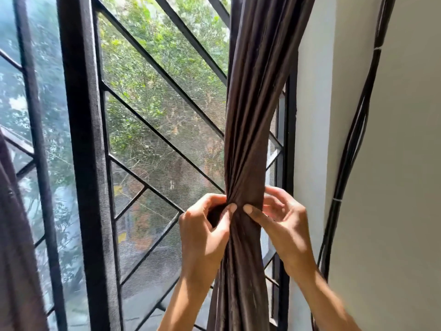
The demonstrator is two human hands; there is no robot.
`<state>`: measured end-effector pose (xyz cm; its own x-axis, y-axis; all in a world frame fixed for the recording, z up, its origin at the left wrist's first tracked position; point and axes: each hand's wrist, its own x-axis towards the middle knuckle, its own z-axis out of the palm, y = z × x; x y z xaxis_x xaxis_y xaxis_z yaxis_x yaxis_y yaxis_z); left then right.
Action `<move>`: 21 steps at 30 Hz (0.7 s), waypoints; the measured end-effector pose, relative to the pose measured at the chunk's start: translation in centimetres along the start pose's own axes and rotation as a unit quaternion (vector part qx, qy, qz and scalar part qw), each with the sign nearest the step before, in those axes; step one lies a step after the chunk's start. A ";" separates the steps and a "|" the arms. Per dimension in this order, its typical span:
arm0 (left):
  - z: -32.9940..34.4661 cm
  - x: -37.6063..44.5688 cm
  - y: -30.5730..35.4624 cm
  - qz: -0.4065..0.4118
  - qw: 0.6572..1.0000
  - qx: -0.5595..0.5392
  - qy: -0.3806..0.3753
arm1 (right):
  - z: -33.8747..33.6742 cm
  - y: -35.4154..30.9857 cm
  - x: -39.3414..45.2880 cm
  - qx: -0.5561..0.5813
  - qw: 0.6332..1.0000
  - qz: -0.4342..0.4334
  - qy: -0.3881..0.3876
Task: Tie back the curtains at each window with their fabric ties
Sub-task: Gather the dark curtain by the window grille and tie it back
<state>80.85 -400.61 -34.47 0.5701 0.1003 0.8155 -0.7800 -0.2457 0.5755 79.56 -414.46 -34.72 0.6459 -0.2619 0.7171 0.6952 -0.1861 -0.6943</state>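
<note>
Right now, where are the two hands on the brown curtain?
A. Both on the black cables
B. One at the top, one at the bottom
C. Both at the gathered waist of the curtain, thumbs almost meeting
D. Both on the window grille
C: the left hand and the right hand pinch the bunched brown curtain at its narrowest point, thumbs close together.

- A black window frame (81, 139) holds a fine mesh screen (152, 130) over slanted metal bars (164, 137).
- Sunlit green trees (148, 68) fill the view outside.
- A pale wall (393, 163) stands to the right, with black cables (353, 149) running down it.
</note>
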 end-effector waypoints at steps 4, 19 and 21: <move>0.3 -0.6 0.3 0.042 0.997 0.022 0.055 | 2.2 -0.3 -3.2 -0.284 0.936 -0.142 0.153; 1.0 -1.6 1.6 0.000 0.998 0.024 0.063 | 2.9 0.9 -5.8 -0.199 0.961 -0.168 0.090; 1.0 -1.5 1.7 -0.019 0.998 0.012 0.059 | 2.8 1.0 -5.9 -0.163 0.968 -0.171 0.082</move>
<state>78.93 -402.12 -34.79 0.5635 0.2233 0.7954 -0.7513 -0.2620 0.6058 77.33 -410.48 -39.47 0.3185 -0.2733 0.9077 0.7059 -0.5707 -0.4196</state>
